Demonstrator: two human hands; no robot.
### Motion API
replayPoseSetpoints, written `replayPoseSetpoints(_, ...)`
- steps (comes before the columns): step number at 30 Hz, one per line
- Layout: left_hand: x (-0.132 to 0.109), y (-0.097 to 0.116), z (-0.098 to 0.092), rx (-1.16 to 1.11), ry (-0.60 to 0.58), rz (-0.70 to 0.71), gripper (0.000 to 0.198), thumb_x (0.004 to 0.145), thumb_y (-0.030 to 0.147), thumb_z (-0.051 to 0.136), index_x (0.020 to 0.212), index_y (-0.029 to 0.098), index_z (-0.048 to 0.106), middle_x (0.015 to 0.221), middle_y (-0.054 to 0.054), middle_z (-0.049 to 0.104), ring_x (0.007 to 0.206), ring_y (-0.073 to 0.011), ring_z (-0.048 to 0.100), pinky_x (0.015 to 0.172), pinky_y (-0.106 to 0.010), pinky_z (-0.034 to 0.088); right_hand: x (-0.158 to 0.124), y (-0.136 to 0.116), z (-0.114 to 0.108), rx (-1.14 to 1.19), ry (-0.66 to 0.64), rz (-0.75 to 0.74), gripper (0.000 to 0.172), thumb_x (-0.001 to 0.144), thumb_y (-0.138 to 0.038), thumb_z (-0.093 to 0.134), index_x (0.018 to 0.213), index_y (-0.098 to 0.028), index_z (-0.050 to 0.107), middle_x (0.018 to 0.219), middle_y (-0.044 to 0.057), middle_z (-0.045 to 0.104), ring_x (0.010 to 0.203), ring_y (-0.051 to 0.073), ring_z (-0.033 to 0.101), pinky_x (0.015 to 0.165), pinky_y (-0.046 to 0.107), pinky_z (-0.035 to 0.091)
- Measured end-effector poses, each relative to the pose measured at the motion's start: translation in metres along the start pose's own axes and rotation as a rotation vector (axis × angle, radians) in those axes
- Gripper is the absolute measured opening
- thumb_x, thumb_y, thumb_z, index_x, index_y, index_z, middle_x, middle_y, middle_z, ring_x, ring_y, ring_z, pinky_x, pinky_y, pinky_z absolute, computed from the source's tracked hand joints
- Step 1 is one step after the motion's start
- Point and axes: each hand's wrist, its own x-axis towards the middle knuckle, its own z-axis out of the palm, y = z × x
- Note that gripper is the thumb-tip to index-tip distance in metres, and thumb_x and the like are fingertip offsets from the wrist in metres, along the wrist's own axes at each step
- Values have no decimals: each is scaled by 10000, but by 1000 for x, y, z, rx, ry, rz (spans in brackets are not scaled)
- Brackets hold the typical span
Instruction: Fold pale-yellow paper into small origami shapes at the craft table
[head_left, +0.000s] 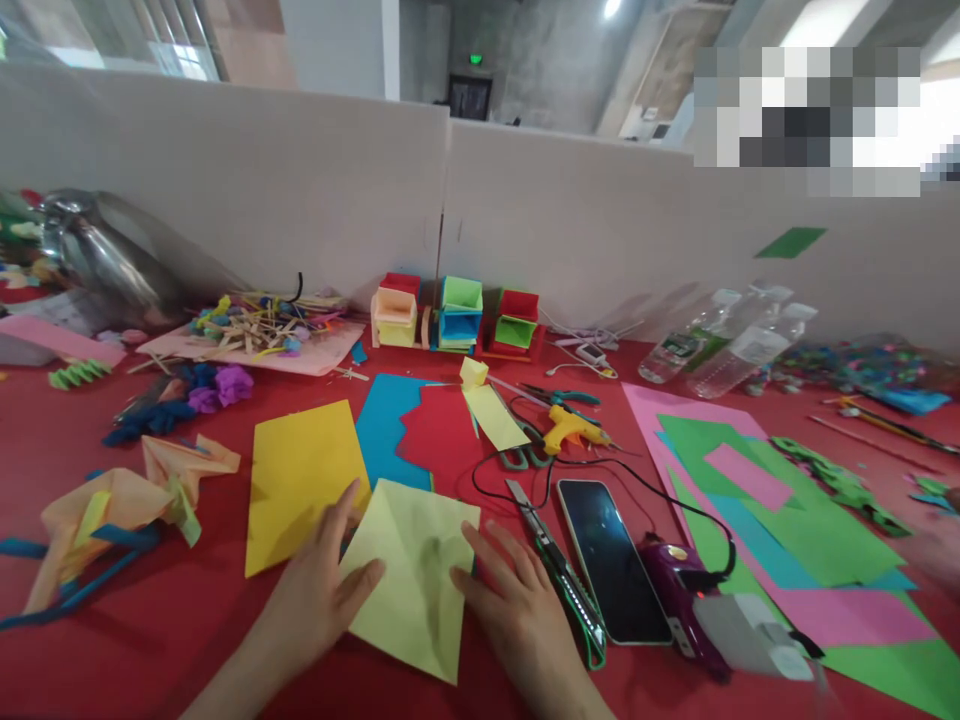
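In the head view, a pale yellow sheet (412, 575) lay at the near middle of the red tabletop (180, 640), four-sided and turned askew, with soft creases across its face and a greyish shadow right of its centre. The left hand (319, 575) touched its left edge, thumb on the paper and fingers (343, 508) spread away from it; the right hand (521, 605) lay at the right edge, its fingers loosely spread, thumb and fingertips against the paper. Whether any finger reached beneath the sheet could not be told. The right fingers covered part of its right edge, and both forearms were cut off at the near side. A blue sheet (382, 415) was partly hidden under a red sheet (439, 430), and the left hand overlapped a deep yellow sheet (304, 490). The heap at the far right (862, 370) was too blurred to make out. Counted, there were three clear bottles (739, 345), three groups of small paper boxes (459, 318), one phone (615, 560), one cutter knife (562, 580) and one yellow glue gun (574, 430).
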Motion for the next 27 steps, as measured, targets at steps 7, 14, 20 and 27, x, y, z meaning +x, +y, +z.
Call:
replayPoseSetpoints(7, -6, 1, -35, 365, -628, 458, 982, 609, 529, 686, 1410, 293, 170, 1466, -84, 251, 1329, -320, 227, 1064, -525, 197, -9, 4, 1, 356, -114, 108, 283, 837, -63, 410, 969, -187, 627, 1109, 76, 644, 1084, 195, 553, 896, 385, 477)
replayPoseSetpoints(14, 9, -13, -26, 389, -507, 664, 579, 774, 22, 429, 1228, 376, 494, 1325, 31, 486, 1304, -214, 320, 1051, -462, 285, -8, -1, -3, 371, -191, 173, 364, 787, -32, 423, 1057, -199, 601, 1201, 82, 588, 1170, 195, 483, 948, 406, 441)
replayPoseSetpoints(20, 9, -19, -26, 360, -387, 644, 476, 798, 224, 537, 1254, 350, 482, 1287, -4, 529, 1241, -237, 420, 1036, -424, 322, 2, -1, 0, 252, -158, 40, 427, 764, -40, 451, 1074, -277, 625, 1195, 18, 604, 1172, 227, 470, 910, 440, 449)
replayPoseSetpoints(27, 24, 25, -47, 336, -129, 588, 338, 840, 392, 442, 1141, 350, 592, 1285, 16, 521, 1275, -266, 363, 1052, -478, 253, 32, 9, -10, 208, 37, 86, 458, 794, -38, 400, 1172, -225, 576, 1275, 60, 538, 1200, 244, 426, 899, 433, 447)
